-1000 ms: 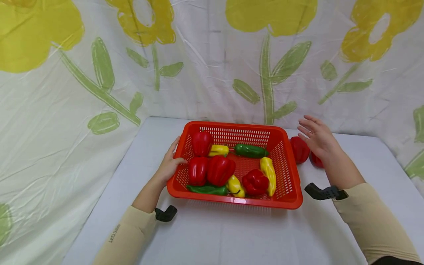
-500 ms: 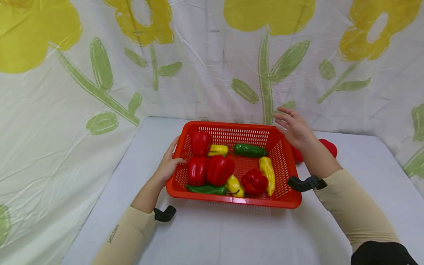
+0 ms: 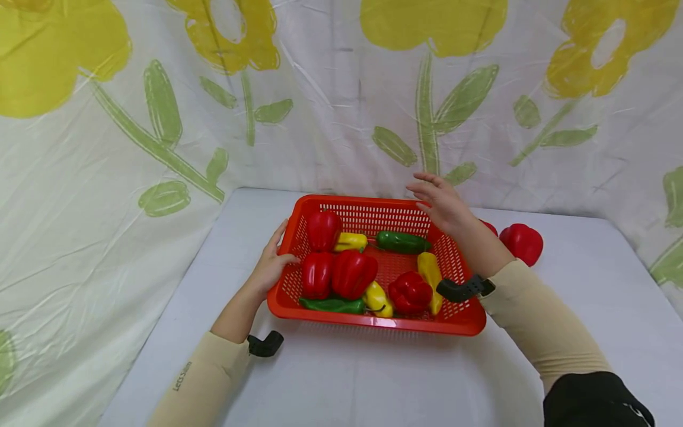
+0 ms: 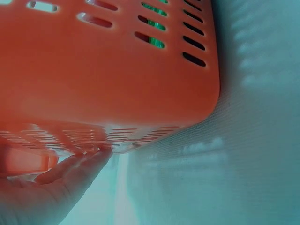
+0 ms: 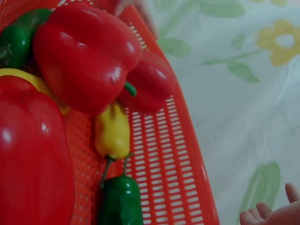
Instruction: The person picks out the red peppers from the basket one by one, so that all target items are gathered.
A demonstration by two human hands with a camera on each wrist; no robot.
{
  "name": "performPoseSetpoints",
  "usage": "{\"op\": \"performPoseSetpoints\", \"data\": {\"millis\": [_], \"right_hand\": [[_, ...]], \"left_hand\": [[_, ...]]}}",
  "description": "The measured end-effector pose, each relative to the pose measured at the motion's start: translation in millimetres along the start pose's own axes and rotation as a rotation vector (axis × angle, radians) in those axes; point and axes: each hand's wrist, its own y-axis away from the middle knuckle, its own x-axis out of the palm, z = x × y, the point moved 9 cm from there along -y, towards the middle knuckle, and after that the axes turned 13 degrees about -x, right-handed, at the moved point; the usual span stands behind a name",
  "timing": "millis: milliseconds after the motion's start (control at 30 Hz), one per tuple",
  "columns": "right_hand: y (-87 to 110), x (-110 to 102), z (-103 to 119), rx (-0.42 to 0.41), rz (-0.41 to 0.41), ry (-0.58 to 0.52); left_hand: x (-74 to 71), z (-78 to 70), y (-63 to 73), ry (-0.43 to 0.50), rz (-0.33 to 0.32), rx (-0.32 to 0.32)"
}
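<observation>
In the head view, a red plastic basket on the table holds several red bell peppers, yellow peppers and green peppers. My left hand grips the basket's left rim, thumb over the edge and fingers along the outside wall. The left wrist view shows the fingers against that slotted wall. Over the far right corner of the basket hovers my right hand, fingers extended and holding nothing. Only its fingertips show in the right wrist view's lower corner.
Right of the basket, a red bell pepper lies on the white table, with another partly behind my right forearm. A flower-printed sheet hangs behind the table. Each wrist wears a black camera mount.
My right hand has swept left, from above the loose red peppers to the basket's far right corner, uncovering one red pepper. The left hand and basket stay in place.
</observation>
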Motion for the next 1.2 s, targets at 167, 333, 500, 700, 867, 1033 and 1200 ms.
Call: {"op": "performPoseSetpoints", "data": {"millis": [167, 333, 500, 700, 867, 1033, 1200], "right_hand": [[-4.7, 11, -7, 0.014, 0.02, 0.019], [-8.0, 19, -11, 0.018, 0.04, 0.031], [-13.7, 29, -16, 0.022, 0.045, 0.038], [-19.6, 47, -26, 0.041, 0.075, 0.062], [-26.0, 60, -34, 0.066, 0.089, 0.074], [-31.3, 75, -40, 0.105, 0.083, 0.065], [-32.8, 87, -47, 0.14, 0.1, 0.075]], "left_hand": [[-0.9, -0.1, 0.8, -0.002, -0.003, -0.002], [-0.8, -0.1, 1.4, -0.007, -0.004, -0.004], [-0.1, -0.8, 2.2, -0.01, 0.003, 0.003], [-0.8, 0.3, 1.1, -0.003, 0.001, 0.001], [-1.2, 1.1, 1.2, -0.003, 0.0, -0.002], [-0.9, 0.7, 1.4, 0.005, 0.004, -0.001], [-0.5, 0.3, 0.8, 0.004, 0.009, -0.001]]}}
